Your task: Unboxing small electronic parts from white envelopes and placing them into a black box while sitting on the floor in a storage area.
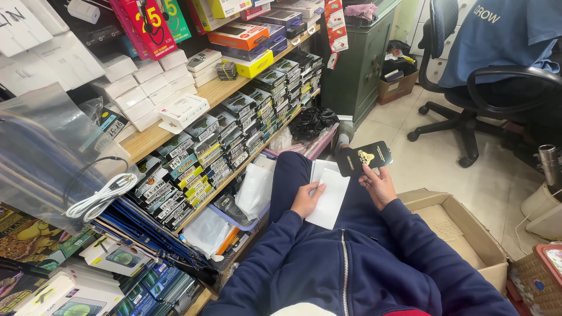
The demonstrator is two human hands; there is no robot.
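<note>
Now: left hand (305, 201) grip clamps one white sleeve (329, 196); right hand (379, 186) one black packet (364, 158).

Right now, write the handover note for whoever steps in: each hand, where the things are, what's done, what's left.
Left hand: holds a white sleeve flat over the lap, thumb on top.
Right hand: grips a black card-like packet with a gold mark by its lower edge, lifted just right of the sleeve.
Nearby: an open cardboard box on the floor to the right; shelves of stacked small boxes to the left.
Done: packet and sleeve are apart, one in each hand.
Left: the packet is not inside the sleeve; neither is set down.
</note>
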